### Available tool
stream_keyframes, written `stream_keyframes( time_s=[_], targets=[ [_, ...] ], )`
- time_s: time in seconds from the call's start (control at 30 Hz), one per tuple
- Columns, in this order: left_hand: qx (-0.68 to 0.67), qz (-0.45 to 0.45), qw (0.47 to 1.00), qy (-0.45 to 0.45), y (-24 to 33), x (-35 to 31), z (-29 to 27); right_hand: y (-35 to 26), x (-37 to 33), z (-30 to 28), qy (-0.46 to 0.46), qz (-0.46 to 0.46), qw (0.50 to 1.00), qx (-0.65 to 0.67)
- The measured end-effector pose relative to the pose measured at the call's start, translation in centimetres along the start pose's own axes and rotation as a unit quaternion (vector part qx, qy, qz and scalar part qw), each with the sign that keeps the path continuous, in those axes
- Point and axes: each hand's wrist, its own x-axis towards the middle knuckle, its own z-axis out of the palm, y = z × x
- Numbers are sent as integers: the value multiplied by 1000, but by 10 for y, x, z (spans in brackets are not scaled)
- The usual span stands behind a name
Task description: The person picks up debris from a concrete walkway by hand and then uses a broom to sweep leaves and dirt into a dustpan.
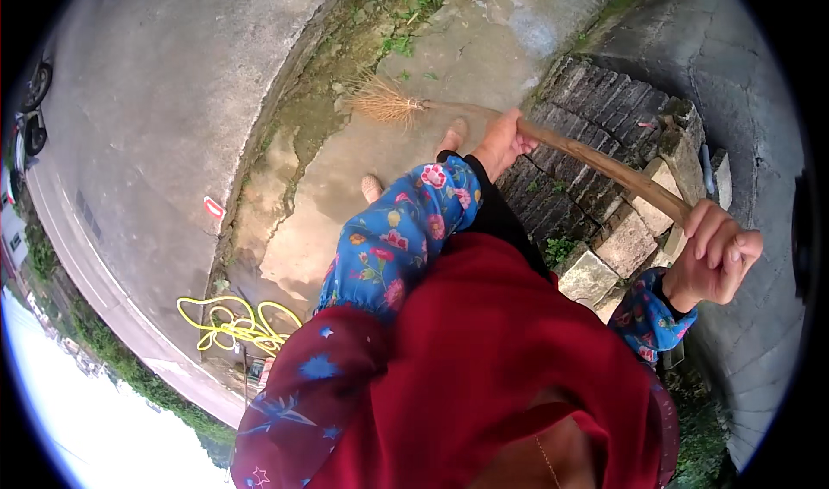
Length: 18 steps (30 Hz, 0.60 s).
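The left hand [503, 146] has its fingers clamped around the wooden handle [596, 156] of the broom [466, 108], and the right hand [718, 252] has its fingers curled around the handle's upper end. The broom goes slanting in front of the body, its twig head [384, 100] beyond the shoes [371, 188], but I cannot tell if it touches the concrete ground [484, 49]. Below the handle stands a stack of dark slabs [596, 100].
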Motion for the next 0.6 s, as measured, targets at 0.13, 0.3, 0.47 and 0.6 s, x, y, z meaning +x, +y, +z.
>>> stream_keyframes(
  time_s=[0.13, 0.3, 0.47, 0.6],
  targets=[
    [10, 80, 997, -14, 25, 37, 80, -24, 18, -56, 23, -65, 995, -73],
    [43, 127, 991, -25, 45, 43, 146, -51, 16, -84, 127, -137, 979, -80],
    [30, 131, 990, -38, 15, -6, 153, -86, 10, -126, 130, -114, 985, -11],
    [29, -22, 999, 21, -30, -10, 94, -46, 19, -132, 67, -23, 997, 20]
  ],
)
